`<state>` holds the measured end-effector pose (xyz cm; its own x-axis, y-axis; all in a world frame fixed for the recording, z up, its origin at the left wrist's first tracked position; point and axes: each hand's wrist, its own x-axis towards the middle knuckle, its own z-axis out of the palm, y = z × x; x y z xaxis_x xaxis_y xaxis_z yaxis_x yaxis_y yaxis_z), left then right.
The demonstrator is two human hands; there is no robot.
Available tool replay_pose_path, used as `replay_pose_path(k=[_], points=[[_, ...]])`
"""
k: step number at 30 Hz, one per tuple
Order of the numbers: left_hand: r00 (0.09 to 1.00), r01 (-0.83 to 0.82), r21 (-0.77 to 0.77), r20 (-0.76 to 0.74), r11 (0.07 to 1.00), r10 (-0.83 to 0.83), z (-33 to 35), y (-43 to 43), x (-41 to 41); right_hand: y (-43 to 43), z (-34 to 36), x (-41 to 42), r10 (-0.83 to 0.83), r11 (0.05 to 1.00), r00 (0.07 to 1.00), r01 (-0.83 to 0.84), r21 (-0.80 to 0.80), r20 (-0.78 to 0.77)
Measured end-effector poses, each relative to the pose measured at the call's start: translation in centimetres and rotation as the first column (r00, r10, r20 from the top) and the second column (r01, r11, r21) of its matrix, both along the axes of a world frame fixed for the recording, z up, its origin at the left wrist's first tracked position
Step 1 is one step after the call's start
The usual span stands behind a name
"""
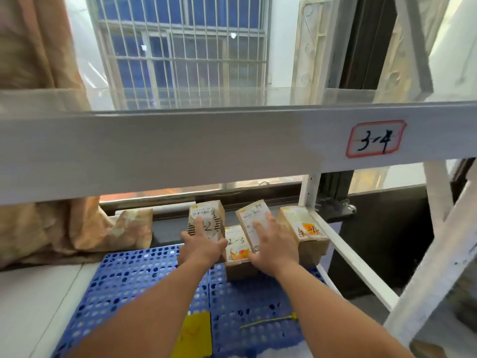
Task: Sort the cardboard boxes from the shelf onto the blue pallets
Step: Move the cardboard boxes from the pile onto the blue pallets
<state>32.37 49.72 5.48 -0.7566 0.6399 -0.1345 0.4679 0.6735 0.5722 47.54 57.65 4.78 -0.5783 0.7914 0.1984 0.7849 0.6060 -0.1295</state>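
Now you're clasping two small cardboard boxes at blue pallet point(144, 275) far end: left grip point(204, 248) wrapping upright box point(206, 218), right grip point(273, 244) holding tilted box point(251, 218). Probably light and stiff; squeeze side faces, not labels.

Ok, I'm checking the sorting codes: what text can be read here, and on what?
"3-4": red-bordered label on the white shelf beam.
"-2": handwritten on the left box held by the left hand; anything before it is hidden.
"2-3": handwritten on the middle box.
Right box: handwritten marks, not readable.
Printed labels on the left box and on the tilted box in the right hand: too blurred.
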Motion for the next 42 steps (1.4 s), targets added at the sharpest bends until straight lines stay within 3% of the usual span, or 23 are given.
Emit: replay_pose_path(k=[6,12,19,25,35,42], points=[[0.996,-0.017,-0.005,-0.090,1.000,0.016,-0.6,1.2,1.8,2.5,-1.2,-0.1,-0.040,0.995,0.994,0.030,-0.097,-0.106],[0.996,-0.022,-0.049,-0.089,0.999,0.018,-0.9,2.0,2.9,3.9,-1.8,-0.4,-0.022,0.999,0.998,0.020,-0.040,-0.064],[0.995,-0.065,-0.076,-0.084,0.995,0.058,-0.4,3.7,3.0,6.8,-0.7,2.2,-0.157,0.988,0.965,0.154,-0.034,-0.212],[0.994,-0.105,-0.102,-0.049,0.989,0.100,-0.2,4.9,3.8,8.7,-1.6,3.6,-0.219,0.961,0.969,0.195,-0.196,-0.111],[0.998,-0.046,-0.163,-0.058,0.986,0.037,-0.1,6.6,4.7,8.7,-1.5,3.6,-0.205,0.955,0.973,0.175,-0.237,-0.109],[1.000,-0.009,-0.196,0.014,0.981,0.012,-1.0,7.6,5.3,9.1,-1.9,3.8,-0.167,0.956,0.982,0.139,-0.258,-0.091]])
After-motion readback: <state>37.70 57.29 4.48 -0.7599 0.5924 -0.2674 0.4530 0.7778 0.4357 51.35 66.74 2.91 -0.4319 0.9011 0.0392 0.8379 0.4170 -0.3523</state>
